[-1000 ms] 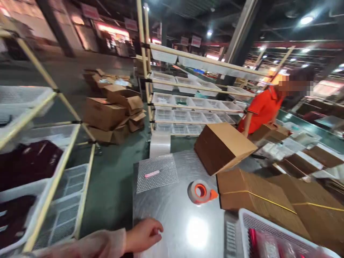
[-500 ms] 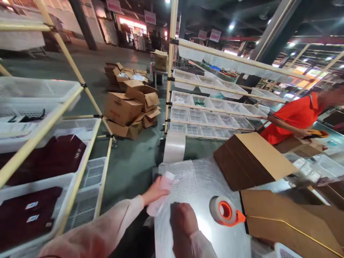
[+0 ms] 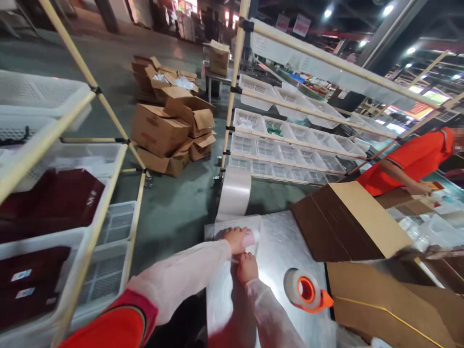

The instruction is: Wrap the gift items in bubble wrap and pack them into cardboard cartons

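A pink-and-white, bottle-like item (image 3: 250, 238) lies on its side on the bubble wrap sheet (image 3: 258, 223) at the far end of the metal table. My left hand (image 3: 235, 239) is closed over it, hiding most of its body. Just nearer, my right hand (image 3: 248, 268) has its fingers curled at the sheet's near edge and seems to pinch the wrap there. From the sheet the wrap runs back to its roll (image 3: 236, 190) beyond the table. Right of my hands, a roll of clear tape in an orange dispenser (image 3: 306, 290) rests on the table.
An open carton (image 3: 337, 227) stands at the table's right, with a cardboard flap (image 3: 377, 299) nearer. Racks of white baskets (image 3: 290, 155) stand ahead and left (image 3: 112, 224). Brown boxes (image 3: 161, 130) are piled on the floor. A co-worker in an orange shirt (image 3: 409, 162) is at right.
My left hand has carried the pink-and-white item right and laid it on the bubble wrap. My right hand has moved up to the sheet's near edge. The view has shifted slightly.
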Available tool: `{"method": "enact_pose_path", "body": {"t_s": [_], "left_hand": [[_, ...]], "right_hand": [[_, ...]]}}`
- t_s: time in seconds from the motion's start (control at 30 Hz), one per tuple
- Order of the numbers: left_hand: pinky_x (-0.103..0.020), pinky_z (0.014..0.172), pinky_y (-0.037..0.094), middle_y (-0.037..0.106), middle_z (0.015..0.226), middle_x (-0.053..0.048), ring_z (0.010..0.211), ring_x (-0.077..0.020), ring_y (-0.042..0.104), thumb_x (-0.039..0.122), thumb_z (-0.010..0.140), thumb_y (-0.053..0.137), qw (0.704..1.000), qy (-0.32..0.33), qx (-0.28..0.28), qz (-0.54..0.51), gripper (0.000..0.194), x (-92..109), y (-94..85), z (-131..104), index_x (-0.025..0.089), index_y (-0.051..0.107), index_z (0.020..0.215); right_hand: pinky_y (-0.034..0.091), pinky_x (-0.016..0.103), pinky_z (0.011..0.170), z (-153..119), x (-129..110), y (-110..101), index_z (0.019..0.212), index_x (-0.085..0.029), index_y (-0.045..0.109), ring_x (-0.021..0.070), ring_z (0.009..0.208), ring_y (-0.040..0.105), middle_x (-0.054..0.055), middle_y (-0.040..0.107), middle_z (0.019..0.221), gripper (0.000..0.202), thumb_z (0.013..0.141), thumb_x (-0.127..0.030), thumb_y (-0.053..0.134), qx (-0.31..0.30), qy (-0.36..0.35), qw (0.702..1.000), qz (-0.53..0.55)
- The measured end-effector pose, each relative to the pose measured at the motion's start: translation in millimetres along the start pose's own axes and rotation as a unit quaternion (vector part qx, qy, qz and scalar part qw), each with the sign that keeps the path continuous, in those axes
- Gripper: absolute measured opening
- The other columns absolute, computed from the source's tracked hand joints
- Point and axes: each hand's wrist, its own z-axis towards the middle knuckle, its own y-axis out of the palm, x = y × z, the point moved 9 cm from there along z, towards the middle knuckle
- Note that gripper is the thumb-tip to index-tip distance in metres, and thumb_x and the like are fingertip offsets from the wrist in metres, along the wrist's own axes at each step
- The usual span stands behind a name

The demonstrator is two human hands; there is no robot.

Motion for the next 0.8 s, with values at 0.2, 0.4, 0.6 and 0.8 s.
{"method": "enact_pose_path", "body": {"t_s": [0.2,0.4,0.6,0.8], "left_hand": [[-0.041,0.090,0.052,0.064,0.125,-0.017,0.112,-0.0367,0.065,0.036,0.063,0.078,0.996,0.007,-0.086,0.005,0.079,10.9,42.7,-29.3,0.017,0.050,0.135],[-0.040,0.090,0.052,0.065,0.124,-0.015,0.112,-0.0357,0.065,0.049,0.063,0.078,0.988,0.043,-0.145,-0.028,0.087,57.5,96.0,-103.5,0.020,0.047,0.138],[-0.038,0.095,0.050,0.064,0.129,-0.014,0.118,-0.0344,0.062,0.050,0.064,0.081,0.971,0.074,-0.224,-0.023,0.085,89.1,157.1,-162.7,0.020,0.049,0.137],[-0.046,0.099,0.046,0.060,0.133,-0.015,0.122,-0.0366,0.058,0.046,0.075,0.074,0.982,0.055,-0.173,0.043,0.077,79.3,160.4,-170.3,0.025,0.045,0.143]], "right_hand": [[0.045,0.034,0.089,-56.6,-8.2,5.0,0.120,-0.011,0.065,0.0269,0.105,0.062,0.015,0.070,0.109,0.039,0.086,-0.006,0.047,-0.019,-0.013,0.999,0.024],[0.045,0.037,0.088,-175.5,7.5,36.3,0.114,-0.013,0.067,0.0285,0.100,0.061,0.015,0.069,0.102,0.038,0.084,-0.007,0.044,-0.043,-0.002,0.997,0.069],[0.044,0.039,0.092,-254.4,18.0,89.0,0.110,-0.016,0.068,0.0292,0.108,0.060,0.014,0.069,0.112,0.045,0.072,-0.003,0.048,-0.093,0.015,0.989,0.114],[0.041,0.039,0.094,-243.1,10.3,117.9,0.116,-0.017,0.067,0.0287,0.112,0.054,0.012,0.066,0.116,0.043,0.073,-0.016,0.059,-0.103,-0.020,0.987,0.126]]}}
